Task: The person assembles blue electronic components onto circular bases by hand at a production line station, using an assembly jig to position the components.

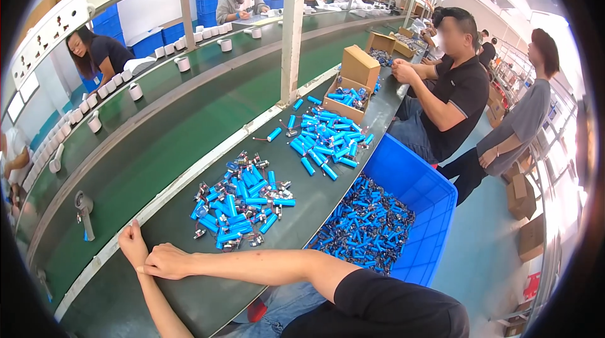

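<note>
My left hand point(132, 244) is closed in a fist beside the pale rail along the bench edge. Across its wrist lies my right hand point(166, 261), its fingers curled round that wrist. Nothing shows in either hand. Just beyond them on the dark green bench point(165, 217) is a heap of blue cylindrical battery cells point(242, 202) with wires and small metallic parts among them. Farther along lies a second heap of blue battery cells point(329, 139), with a few loose ones at its side.
A big blue plastic bin point(421, 237) full of wired blue cells stands right of the bench. Cardboard boxes point(345, 106) sit farther up. Left of the rail runs a green conveyor point(189, 142) carrying white cylindrical items point(183, 64). A seated co-worker point(454, 86) and others work nearby.
</note>
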{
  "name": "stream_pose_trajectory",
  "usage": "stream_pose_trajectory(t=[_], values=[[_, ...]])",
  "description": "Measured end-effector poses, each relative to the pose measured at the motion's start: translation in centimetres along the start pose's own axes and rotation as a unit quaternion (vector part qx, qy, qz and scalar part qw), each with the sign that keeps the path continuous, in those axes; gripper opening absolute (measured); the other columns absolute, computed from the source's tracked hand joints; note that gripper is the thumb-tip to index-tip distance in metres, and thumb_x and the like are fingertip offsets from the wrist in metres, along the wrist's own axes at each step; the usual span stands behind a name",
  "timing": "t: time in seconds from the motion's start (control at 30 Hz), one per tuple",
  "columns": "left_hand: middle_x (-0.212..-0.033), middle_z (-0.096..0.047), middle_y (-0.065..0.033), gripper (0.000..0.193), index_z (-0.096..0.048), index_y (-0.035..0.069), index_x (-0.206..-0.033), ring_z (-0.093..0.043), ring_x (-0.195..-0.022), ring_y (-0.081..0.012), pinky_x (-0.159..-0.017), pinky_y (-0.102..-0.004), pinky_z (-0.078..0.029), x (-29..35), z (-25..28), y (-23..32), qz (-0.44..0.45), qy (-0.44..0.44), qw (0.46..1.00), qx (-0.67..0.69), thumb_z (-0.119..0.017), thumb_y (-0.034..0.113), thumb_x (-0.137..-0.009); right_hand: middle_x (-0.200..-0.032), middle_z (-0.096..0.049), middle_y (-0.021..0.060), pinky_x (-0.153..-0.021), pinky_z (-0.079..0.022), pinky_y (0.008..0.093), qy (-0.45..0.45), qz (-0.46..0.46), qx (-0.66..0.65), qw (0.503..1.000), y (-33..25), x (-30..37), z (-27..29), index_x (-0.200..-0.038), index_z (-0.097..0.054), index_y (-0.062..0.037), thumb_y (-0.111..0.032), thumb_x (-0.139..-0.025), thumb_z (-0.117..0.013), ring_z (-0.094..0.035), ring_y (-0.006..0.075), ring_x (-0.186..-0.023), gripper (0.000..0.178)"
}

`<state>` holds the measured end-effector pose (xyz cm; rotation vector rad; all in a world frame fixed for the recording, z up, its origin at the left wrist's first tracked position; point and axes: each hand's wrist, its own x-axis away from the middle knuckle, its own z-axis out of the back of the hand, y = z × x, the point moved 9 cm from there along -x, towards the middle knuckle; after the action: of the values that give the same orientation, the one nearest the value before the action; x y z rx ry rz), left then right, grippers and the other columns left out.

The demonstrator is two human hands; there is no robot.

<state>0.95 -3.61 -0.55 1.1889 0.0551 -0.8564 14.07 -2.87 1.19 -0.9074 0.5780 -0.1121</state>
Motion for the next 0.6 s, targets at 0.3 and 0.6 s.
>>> stream_pose_trajectory(t=[0.3,0.6], values=[[-0.054,-0.024,0.0006,0.053,-0.026,0.005,-0.058,-0.02,-0.055,-0.0106,-0.049,-0.0358,-0.018,0.06,0.03,0.38,0.005,-0.006,1.0,-0.001,-0.063,0.018,-0.094,-0.054,-0.055,0.0202,-0.058,-0.044,0.0494,-0.009,-0.01,-0.001,1.0,0.05,-0.07,-0.06,-0.056,-0.058,0.0,-0.039,-0.097,-0.051,-0.056,0.0411,-0.055,0.057],[-0.054,-0.024,0.0005,0.052,-0.028,0.004,-0.058,-0.021,-0.055,-0.0108,-0.049,-0.0362,-0.019,-0.06,-0.01,-0.36,0.006,0.0,1.0,0.003,-0.063,0.018,-0.094,-0.053,-0.054,0.019,-0.057,-0.043,0.0494,0.013,0.015,0.0,1.0,0.08,-0.05,-0.14,-0.055,-0.056,-0.0011,-0.039,-0.097,-0.051,-0.055,0.0411,-0.054,0.057]])
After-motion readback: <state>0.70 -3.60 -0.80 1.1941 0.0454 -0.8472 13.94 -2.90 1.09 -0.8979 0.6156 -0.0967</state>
